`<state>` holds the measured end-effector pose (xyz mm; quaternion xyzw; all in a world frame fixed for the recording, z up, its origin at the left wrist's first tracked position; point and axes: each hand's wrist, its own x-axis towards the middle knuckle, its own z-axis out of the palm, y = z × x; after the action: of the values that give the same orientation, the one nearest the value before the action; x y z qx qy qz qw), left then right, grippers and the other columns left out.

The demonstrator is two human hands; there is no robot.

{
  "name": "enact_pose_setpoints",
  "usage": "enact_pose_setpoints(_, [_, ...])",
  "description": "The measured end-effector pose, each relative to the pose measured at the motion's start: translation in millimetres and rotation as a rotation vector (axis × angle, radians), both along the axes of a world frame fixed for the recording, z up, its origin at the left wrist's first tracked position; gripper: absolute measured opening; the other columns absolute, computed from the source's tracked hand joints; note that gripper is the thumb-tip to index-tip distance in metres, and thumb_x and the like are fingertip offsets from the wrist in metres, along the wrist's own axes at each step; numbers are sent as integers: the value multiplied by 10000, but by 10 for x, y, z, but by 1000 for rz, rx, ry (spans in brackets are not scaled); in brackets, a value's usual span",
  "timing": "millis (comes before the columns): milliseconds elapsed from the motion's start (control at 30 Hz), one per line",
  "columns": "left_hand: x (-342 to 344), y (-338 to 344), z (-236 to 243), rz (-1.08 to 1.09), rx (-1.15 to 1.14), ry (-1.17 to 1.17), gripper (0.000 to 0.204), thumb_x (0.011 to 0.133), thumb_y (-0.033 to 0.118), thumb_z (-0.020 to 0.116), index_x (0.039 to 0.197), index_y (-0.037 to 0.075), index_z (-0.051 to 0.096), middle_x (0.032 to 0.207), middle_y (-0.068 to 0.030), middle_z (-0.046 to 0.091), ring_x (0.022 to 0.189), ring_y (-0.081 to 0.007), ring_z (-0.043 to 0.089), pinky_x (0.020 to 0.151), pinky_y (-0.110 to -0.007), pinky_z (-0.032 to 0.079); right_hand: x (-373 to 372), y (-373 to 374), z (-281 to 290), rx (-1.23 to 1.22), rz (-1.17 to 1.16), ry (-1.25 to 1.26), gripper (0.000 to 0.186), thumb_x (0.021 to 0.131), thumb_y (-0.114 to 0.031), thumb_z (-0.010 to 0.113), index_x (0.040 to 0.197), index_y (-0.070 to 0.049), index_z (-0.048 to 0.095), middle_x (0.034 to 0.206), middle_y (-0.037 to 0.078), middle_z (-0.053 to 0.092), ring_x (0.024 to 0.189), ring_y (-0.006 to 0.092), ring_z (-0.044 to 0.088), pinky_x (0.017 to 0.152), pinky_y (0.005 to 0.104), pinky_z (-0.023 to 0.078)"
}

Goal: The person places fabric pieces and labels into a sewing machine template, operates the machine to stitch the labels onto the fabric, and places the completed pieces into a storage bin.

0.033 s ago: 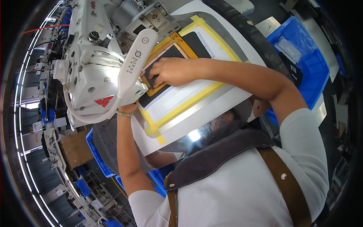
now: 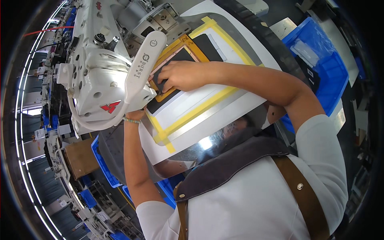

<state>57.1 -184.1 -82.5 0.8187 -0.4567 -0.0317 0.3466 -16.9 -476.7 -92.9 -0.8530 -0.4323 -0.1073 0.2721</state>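
Note:
My right hand (image 2: 182, 76) lies on a dark flat piece (image 2: 182, 57) inside an amber-yellow frame (image 2: 197, 52). Its fingers are spread and slightly bent, pressing down close to the head of a white sewing machine (image 2: 96, 76). Only the wrist edge of my left hand (image 2: 136, 115) shows, below a beaded bracelet; the machine head hides its fingers and whatever they touch. Under the frame are black strips (image 2: 208, 46) and a white sheet (image 2: 192, 100) edged with yellow tape (image 2: 202, 111).
A white lamp arm (image 2: 144, 60) crosses in front of the machine head. To the right stands a blue bin (image 2: 330, 76) with clear plastic bags in it. A shiny metal plate (image 2: 210, 146) lies between the sheet and my apron (image 2: 236, 164). A cardboard box (image 2: 81, 157) sits at the left.

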Motion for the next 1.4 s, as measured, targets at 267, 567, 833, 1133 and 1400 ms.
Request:
enact_pose_setpoints(267, [138, -4, -60, 50, -107, 319, 629, 1016, 104, 692, 1576, 1, 424, 1502, -174, 607, 1312, -275, 664, 1123, -416, 525, 60, 12, 105, -28, 14, 91, 315, 907, -42, 697, 1174, -118, 846, 1354, 129, 711, 1287, 338, 630, 1131, 456, 477])
enact_pose_setpoints(567, [185, 275, -281, 168, -37, 147, 528, 967, 70, 724, 1470, 16, 577, 1415, -169, 679, 1261, -325, 687, 1099, -454, 532, 152, 88, 93, -102, -116, 56, 330, 931, -61, 671, 1230, -57, 809, 1416, 157, 690, 1369, 344, 597, 1166, 474, 466])
enact_pose_setpoints(833, [237, 787, -519, 273, 132, -255, 478, 934, 48, 741, 1403, 26, 651, 1366, -170, 713, 1244, -357, 687, 1097, -472, 525, 12, 67, 206, -135, -20, 104, 346, 921, -48, 663, 1238, -39, 802, 1450, 131, 683, 1425, 331, 556, 1179, 489, 471])
enact_pose_setpoints(1133, [-88, 728, -522, 470, 210, -302, 394, 888, -1, 743, 1281, 29, 739, 1289, -184, 753, 1222, -414, 681, 1088, -505, 516, -237, 72, 154, -98, 30, 99, 331, 911, -49, 672, 1210, -60, 816, 1406, 123, 703, 1380, 330, 590, 1161, 475, 486])
enact_pose_setpoints(1400, [-788, 547, -102, 633, -32, 66, 227, 992, 59, 709, 1201, -16, 761, 1194, -179, 763, 1097, -372, 718, 1016, -407, 535, -524, -244, 379, -291, 33, -11, 303, 940, -101, 675, 1206, 2, 778, 1378, 192, 698, 1338, 349, 608, 1147, 476, 488])
